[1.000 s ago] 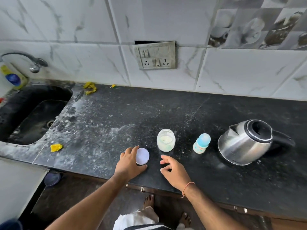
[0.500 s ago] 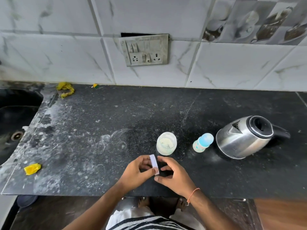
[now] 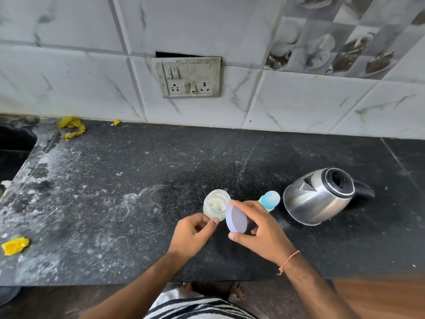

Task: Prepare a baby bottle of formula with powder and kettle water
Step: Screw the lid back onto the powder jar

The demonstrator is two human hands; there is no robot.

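Note:
An open glass jar point(image 3: 216, 204) of pale powder stands on the black counter point(image 3: 138, 180). My right hand point(image 3: 259, 231) holds its round lilac lid point(image 3: 236, 219) tilted on edge, just to the right of the jar. My left hand point(image 3: 195, 233) sits low beside the jar, thumb and fingertips touching near the jar's base, with nothing seen in it. A small baby bottle point(image 3: 270, 200) with a blue cap stands behind my right hand, partly hidden. The steel kettle point(image 3: 319, 196), lid off, stands to the right of the bottle.
A sink point(image 3: 13, 148) edge shows at the far left. Yellow scraps point(image 3: 15, 245) lie on the counter's left part and by the wall point(image 3: 71, 127). A switch and socket plate point(image 3: 188, 77) is on the tiled wall. The counter is dusted with white powder.
The lid was lifted off the counter by my left hand, then passed to my right hand, which now holds it beside the jar. The view shifted to the right.

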